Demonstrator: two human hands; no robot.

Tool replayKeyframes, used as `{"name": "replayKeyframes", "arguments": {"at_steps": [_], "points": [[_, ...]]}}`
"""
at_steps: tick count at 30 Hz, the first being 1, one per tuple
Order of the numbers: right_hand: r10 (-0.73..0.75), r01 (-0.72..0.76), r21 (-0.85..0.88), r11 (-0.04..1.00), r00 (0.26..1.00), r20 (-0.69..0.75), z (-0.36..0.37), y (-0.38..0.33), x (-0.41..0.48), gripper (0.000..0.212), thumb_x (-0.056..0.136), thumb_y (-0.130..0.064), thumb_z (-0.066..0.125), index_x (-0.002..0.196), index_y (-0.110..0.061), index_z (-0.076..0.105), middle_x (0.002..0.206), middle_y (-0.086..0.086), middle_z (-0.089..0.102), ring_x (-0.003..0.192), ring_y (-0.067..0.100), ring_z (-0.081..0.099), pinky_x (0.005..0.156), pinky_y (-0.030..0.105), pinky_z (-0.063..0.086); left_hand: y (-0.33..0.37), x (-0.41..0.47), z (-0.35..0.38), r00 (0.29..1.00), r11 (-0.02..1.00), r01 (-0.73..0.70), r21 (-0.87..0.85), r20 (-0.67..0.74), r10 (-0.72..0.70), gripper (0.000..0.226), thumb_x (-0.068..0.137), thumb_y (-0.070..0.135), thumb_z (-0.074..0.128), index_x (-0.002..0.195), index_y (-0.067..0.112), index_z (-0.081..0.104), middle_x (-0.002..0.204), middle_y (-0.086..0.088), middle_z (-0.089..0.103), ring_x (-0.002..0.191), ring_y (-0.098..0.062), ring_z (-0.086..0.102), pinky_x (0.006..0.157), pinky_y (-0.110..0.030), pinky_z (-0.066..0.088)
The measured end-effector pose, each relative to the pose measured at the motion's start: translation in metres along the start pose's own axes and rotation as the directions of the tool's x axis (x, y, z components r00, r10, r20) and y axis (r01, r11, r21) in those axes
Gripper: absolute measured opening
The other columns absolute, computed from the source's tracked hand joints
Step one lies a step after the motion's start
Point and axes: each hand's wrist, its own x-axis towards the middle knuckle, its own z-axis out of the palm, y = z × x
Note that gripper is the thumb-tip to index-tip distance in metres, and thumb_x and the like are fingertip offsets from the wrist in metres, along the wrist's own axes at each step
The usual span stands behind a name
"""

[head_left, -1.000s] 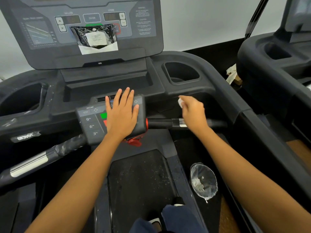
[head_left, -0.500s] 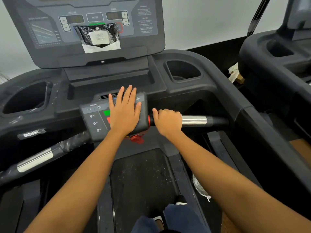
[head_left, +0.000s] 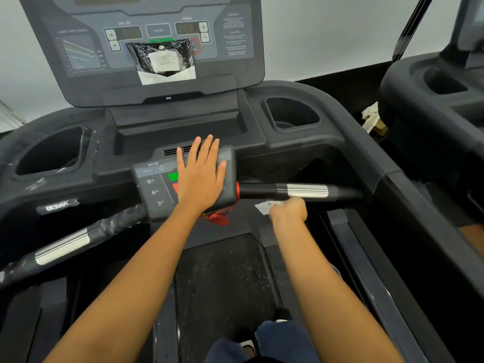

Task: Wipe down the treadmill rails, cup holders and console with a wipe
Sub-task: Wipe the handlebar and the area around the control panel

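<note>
The left hand, fingers flat and straight, could push a button on the panel, while the right hand, fingers curled round the wipe, may miss the bar.

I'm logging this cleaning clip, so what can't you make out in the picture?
Head view:
Keys under the left hand, flat on the control pad.
Right hand is motion-blurred: whether its wipe touches the rail is unclear.
Console buttons behind the plastic bag; warning print too small.
</note>
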Motion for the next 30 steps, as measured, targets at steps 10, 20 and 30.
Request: {"name": "replayKeyframes", "arguments": {"at_steps": [10,20,30], "points": [[0.36,-0.374,0.086,0.923,0.922,0.145,0.02,-0.01,0.009,0.046,0.099,-0.014,0.035,0.144,-0.004,0.038,0.149,0.014,0.036,0.135,0.036,0.037,0.113,0.048,0.027,-0.003,0.0,0.0,1.0,1.0,-0.007,-0.005,-0.014,0.007,0.054,0.101,0.04,0.03,0.15,0.017,0.031,0.157,-0.001,0.029,0.147,-0.021,0.019,0.117,-0.053,0.008],[0.239,-0.189,-0.201,0.961,0.934,0.267,0.015,0.011,-0.025,0.028,0.094,-0.016,0.05,0.08,0.008,0.057,0.112,0.022,0.066,0.109,0.037,0.061,0.093,0.045,0.049,-0.001,0.0,0.0,1.0,1.0,-0.01,0.006,-0.016,0.01,0.055,0.1,0.041,0.028,0.149,0.017,0.032,0.155,-0.001,0.031,0.146,-0.022,0.022,0.117,-0.055,0.012],[-0.771,0.894,-0.426,0.139,0.368,0.52,-0.013,0.019,0.006,0.03,0.087,0.004,0.055,0.115,-0.003,0.064,0.123,0.011,0.061,0.113,0.023,0.056,0.104,0.027,0.041,0.0,0.0,0.0,1.0,1.0,-0.008,0.003,-0.018,0.008,0.054,0.1,0.04,0.029,0.148,0.017,0.033,0.155,-0.001,0.032,0.146,-0.022,0.021,0.117,-0.054,0.011]]}}
